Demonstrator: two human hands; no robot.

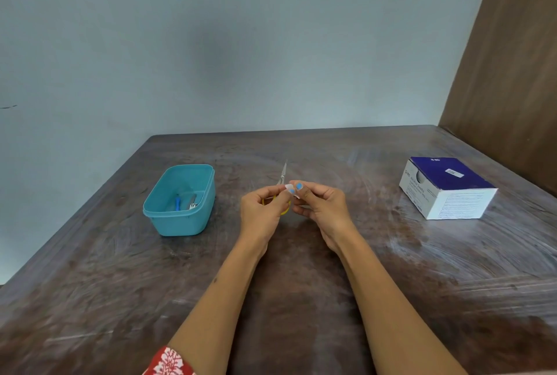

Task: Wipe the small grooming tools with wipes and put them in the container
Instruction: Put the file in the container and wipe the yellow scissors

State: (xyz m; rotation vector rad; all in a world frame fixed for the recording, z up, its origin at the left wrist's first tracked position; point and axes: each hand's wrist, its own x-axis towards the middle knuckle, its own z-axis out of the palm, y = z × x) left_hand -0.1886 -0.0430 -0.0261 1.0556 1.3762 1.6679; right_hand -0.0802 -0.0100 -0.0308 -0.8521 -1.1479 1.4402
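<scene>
We see left hand (261, 209) gripping scissors (282, 177) by yellow handles, right hand (319, 203) fingers (297, 186) pinching wipe (289, 188) at blade base, above bench (301, 299).

A scuffed dark wood-grain table (301, 299) w/ whitish smears sits against a pale blue-grey wall (241, 43); brown wood panel (512, 58) at right, red-and-white floral sleeve (171, 362) at bottom edge.

Head-worn, wide-angle, looking forward and down along both forearms across the dark wooden table (391, 284). Close over the near edge, reaching to the far wall (211, 43). Single view only.
</scene>
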